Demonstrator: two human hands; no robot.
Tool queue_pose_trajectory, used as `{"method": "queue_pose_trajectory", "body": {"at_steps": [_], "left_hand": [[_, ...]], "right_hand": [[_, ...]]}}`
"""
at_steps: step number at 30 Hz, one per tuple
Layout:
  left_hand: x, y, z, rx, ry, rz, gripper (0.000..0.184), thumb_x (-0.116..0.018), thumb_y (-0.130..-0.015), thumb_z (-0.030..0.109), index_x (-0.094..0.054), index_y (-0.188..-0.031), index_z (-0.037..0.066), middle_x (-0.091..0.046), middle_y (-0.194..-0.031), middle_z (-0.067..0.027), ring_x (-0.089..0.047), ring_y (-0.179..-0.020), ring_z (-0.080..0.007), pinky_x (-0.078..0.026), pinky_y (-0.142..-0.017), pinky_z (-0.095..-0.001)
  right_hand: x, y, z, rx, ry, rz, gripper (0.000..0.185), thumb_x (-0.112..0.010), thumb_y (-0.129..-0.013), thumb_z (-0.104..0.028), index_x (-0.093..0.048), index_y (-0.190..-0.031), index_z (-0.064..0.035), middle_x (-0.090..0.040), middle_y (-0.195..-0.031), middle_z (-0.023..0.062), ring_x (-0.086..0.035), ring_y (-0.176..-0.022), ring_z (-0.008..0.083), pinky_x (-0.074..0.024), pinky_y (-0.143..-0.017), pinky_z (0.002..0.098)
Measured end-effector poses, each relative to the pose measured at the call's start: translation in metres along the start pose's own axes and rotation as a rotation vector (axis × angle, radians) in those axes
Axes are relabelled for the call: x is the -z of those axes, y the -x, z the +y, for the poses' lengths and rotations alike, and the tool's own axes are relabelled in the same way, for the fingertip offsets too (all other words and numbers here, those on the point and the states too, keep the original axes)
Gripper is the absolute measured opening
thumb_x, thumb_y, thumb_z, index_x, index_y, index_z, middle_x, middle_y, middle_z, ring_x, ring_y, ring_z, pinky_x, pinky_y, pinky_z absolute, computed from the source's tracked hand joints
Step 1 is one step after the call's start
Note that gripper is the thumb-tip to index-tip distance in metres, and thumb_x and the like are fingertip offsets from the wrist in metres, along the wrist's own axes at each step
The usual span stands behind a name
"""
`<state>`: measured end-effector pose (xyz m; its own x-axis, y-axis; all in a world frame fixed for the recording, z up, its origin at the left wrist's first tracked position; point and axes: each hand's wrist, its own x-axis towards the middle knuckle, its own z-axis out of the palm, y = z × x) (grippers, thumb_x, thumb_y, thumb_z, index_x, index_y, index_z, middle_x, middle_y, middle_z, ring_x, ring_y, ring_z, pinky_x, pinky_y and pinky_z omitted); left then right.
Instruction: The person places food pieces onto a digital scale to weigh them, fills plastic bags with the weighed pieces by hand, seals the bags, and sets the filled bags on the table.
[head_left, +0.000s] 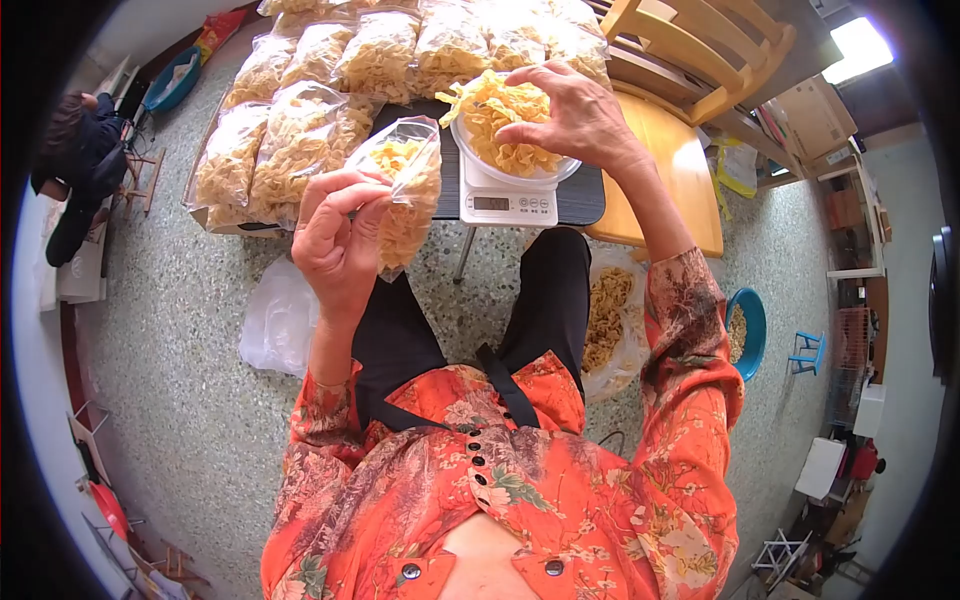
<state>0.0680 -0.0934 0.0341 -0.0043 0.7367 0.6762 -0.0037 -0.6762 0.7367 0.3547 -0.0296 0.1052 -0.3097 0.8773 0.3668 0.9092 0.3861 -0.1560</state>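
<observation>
My left hand (340, 235) pinches the edge of a clear plastic bag (405, 215) partly filled with pale yellow dried pieces, its mouth tilted up. My right hand (580, 118) is spread over a heap of the same dried pieces (497, 118) in a white round bowl (563, 172), thumb and fingers apart and touching the heap. Under the bowl is a white digital scale (508, 207) at the table's front edge; its display digits are too small to read. Filled clear bags (300, 140) stand close together behind and to the left of my left hand.
A wooden chair (670, 170) stands right of the dark table (590, 200). On the floor are an open bag of darker pieces (608, 320), a blue basin (747, 335) and a white plastic bag (280, 318). Another person (85, 170) is at the far left.
</observation>
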Motion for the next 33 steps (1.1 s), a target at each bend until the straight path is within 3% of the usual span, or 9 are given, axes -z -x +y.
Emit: {"method": "queue_pose_trajectory", "body": {"at_steps": [7,15,21,28,30,33], "left_hand": [[-0.004,-0.003,-0.001,0.012,0.020,0.053,0.010,-0.072,-0.087,-0.006,-0.070,-0.096,-0.003,-0.063,-0.103,-0.0086,-0.065,-0.096,-0.0173,-0.052,-0.084,-0.0286],[-0.005,0.003,-0.009,0.033,-0.025,0.063,0.009,-0.071,-0.087,-0.006,-0.070,-0.096,-0.002,-0.063,-0.103,-0.0076,-0.064,-0.094,-0.0150,-0.051,-0.082,-0.0264],[-0.007,0.004,-0.011,0.057,-0.021,0.075,0.010,-0.071,-0.087,-0.006,-0.070,-0.096,-0.002,-0.064,-0.101,-0.0067,-0.064,-0.093,-0.0139,-0.051,-0.081,-0.0258],[-0.009,0.004,-0.013,0.066,-0.024,0.070,0.009,-0.072,-0.087,-0.005,-0.070,-0.095,-0.001,-0.064,-0.101,-0.0064,-0.064,-0.093,-0.0140,-0.051,-0.081,-0.0258],[-0.008,0.005,-0.013,0.072,-0.019,0.071,0.009,-0.072,-0.087,-0.005,-0.070,-0.095,-0.001,-0.064,-0.101,-0.0065,-0.064,-0.093,-0.0140,-0.051,-0.081,-0.0258],[-0.006,0.005,-0.014,0.056,-0.058,0.021,0.010,-0.068,-0.090,-0.005,-0.068,-0.099,-0.004,-0.062,-0.105,-0.0072,-0.064,-0.099,-0.0168,-0.052,-0.089,-0.0297]], "right_hand": [[-0.012,-0.006,0.003,-0.164,0.003,-0.138,0.066,-0.079,-0.071,-0.052,-0.065,-0.125,-0.0164,-0.069,-0.116,0.0138,-0.066,-0.111,0.0304,-0.0507,-0.096,0.0432],[-0.017,0.008,0.006,-0.132,-0.090,0.016,0.037,-0.080,-0.076,-0.032,-0.070,-0.107,-0.0143,-0.072,-0.101,0.0113,-0.069,-0.097,0.0296,-0.0537,-0.086,0.0418],[-0.016,0.012,0.007,-0.099,-0.165,0.068,0.028,-0.078,-0.078,-0.025,-0.068,-0.102,-0.0140,-0.070,-0.091,0.0104,-0.069,-0.090,0.0292,-0.0540,-0.081,0.0413],[-0.023,0.013,0.013,-0.113,-0.284,0.115,0.024,-0.074,-0.082,-0.016,-0.069,-0.104,-0.0130,-0.069,-0.092,0.0106,-0.069,-0.088,0.0290,-0.0541,-0.079,0.0394],[-0.022,0.015,0.015,-0.029,-0.198,0.074,0.020,-0.072,-0.085,-0.014,-0.070,-0.104,-0.0109,-0.069,-0.093,0.0118,-0.068,-0.087,0.0299,-0.0540,-0.079,0.0393],[-0.024,0.015,0.014,-0.041,-0.194,0.101,0.014,-0.070,-0.088,-0.014,-0.071,-0.101,-0.0081,-0.068,-0.094,0.0132,-0.068,-0.086,0.0311,-0.0538,-0.079,0.0401]]}}
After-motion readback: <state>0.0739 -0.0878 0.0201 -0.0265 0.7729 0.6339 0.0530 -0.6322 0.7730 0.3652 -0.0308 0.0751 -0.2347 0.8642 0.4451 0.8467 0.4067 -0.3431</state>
